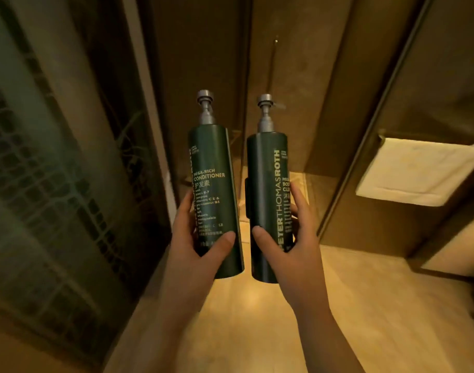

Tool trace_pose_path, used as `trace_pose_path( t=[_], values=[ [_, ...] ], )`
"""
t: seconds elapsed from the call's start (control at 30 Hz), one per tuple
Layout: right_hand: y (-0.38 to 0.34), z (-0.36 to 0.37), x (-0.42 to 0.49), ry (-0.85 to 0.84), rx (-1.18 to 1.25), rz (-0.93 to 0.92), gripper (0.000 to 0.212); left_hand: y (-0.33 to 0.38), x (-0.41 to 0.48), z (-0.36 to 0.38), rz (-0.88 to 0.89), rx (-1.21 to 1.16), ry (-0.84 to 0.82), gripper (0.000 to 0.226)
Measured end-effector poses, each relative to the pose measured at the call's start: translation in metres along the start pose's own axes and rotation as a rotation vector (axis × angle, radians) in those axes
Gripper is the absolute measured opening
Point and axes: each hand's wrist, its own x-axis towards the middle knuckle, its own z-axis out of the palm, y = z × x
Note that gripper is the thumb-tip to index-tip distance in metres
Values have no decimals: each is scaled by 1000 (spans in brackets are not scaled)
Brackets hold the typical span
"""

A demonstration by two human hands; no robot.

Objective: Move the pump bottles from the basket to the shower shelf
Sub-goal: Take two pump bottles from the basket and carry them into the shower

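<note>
Dark patterned panel [42, 157] ran down my left side, tan floor [230, 319] below, folded white towel [416, 170] off to the right. Both dark green pump bottles were in the air in front of me, side by side, close but apart, roughly upright. Conditioner bottle [217, 168] sat in my left hand [187, 243], thumb across the lower front, fingers wrapped behind. Body cleanser bottle [268, 184] sat in my right hand [298, 243], same grip, thumb low on the front, fingers round the far side. Grey pump heads [205, 107] were up, pointing away from me
</note>
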Motion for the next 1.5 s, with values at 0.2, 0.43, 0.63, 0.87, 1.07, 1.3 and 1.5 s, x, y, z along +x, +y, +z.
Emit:
trace_pose_path(
  t=[0.2,0.43,0.63,0.87,1.07,1.3,1.5],
  values=[
    [37,-67,89,58,29,-5,79,-17,75,93,23,-33,-78,82],
    [68,-145,202,78,36,-63,78,-30,160,199,53,-91,-103,83],
    [111,-165,274,92,16,-46,79,-56,220,242,35,-79,-79,81],
    [162,-147,371,94,9,-21,79,-97,322,255,-12,-94,-33,80],
    [198,-106,490,91,-11,-38,78,-135,448,256,-3,-146,-29,78],
    [233,-67,603,103,-38,-54,79,-169,577,269,0,-152,-72,76],
    [273,-62,677,127,-45,21,78,-195,657,297,-18,-159,-118,76]
  ],
)
